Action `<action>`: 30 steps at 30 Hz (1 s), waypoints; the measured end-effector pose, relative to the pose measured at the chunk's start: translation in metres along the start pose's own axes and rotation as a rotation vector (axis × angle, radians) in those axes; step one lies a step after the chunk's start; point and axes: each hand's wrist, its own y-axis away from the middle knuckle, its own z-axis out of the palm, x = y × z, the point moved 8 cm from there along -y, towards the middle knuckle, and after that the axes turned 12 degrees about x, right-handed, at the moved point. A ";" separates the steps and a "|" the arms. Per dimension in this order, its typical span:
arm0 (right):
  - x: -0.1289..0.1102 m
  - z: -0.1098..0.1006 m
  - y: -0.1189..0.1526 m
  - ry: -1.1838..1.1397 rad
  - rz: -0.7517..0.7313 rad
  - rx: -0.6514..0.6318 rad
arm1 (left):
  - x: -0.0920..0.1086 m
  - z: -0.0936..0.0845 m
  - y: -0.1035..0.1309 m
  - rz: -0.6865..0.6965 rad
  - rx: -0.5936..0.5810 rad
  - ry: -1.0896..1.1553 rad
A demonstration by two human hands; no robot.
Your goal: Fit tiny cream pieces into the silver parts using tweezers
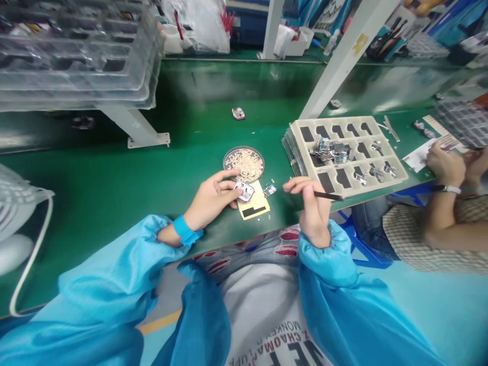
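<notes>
Between thumb and fingers, my left hand holds a small pale square casing over a yellow card with a black strip. Just behind it is a round dish full of small beige bits. My right hand grips a thin dark tool, which points to the right, away from the casing. A small metallic part lies on the green table between my hands, to the right of the card. Tiny pale scraps are scattered near it.
To the right stands a stacked cream tray with metallic parts in some compartments. Another casing lies farther back. Clear trays stand upper left. A person's hands are at far right. White posts rise from the table.
</notes>
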 end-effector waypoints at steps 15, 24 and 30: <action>0.043 0.023 -0.004 0.370 0.124 -0.257 | 0.000 0.000 0.001 0.041 0.005 -0.137; 0.032 0.052 0.005 -0.126 0.401 -0.266 | 0.001 -0.003 0.000 0.067 0.040 -0.076; 0.034 0.058 0.008 -0.205 0.481 -0.271 | 0.003 -0.004 0.001 0.002 0.061 -0.039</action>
